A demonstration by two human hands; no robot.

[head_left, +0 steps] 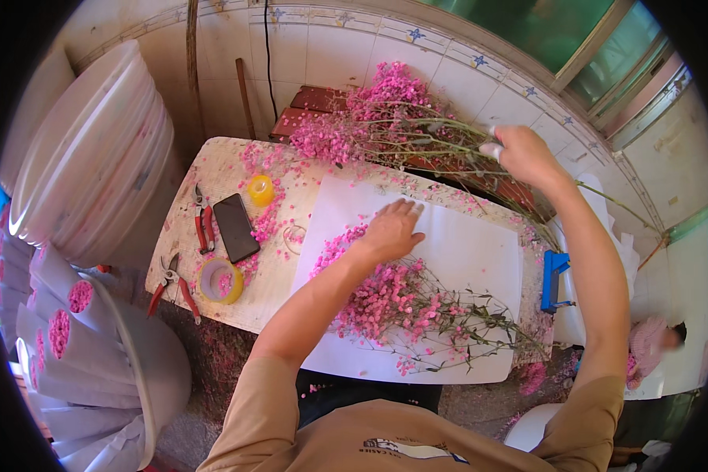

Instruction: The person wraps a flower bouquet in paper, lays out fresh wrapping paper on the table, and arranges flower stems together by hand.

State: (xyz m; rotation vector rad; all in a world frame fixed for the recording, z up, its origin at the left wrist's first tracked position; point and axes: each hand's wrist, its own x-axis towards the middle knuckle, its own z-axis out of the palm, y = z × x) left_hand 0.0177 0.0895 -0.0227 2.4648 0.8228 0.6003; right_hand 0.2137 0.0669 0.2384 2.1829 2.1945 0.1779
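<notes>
The long-stemmed bunch of pink flowers (381, 118) lies beyond the far edge of the desk (179, 245), its blossoms to the left over a reddish-brown bench (320, 97) and its stems running right. The right hand (518, 151), on an outstretched arm, closes on those stems; white coverings show on its thumb and a fingertip. The blossoms are small, round and densely clustered, and the stems are thin, green to brownish and tangled.

The left hand (393, 230) lies palm down on a white paper sheet (464, 236), open with the fingers a little apart. Its forearm crosses the sheet and hides part of a second pink spray (393, 295) there, whose leafy green stems point right. At the desk's right end, just beside the right forearm, stands a blue tool (555, 282).

On the left part of the desk, among scattered pink petals, lie a black phone (237, 228), a small yellow tape roll (260, 189), a wider tape roll (221, 281) and two red-handled cutters, the upper pair (204, 224) beside the phone and the open pruning shears (171, 285) at the edge.

Farther left are stacked white tubs (94, 157) and, below them, a pale bucket (173, 370) with paper-wrapped flower bundles (82, 346). Another person (647, 350) shows at far right.
</notes>
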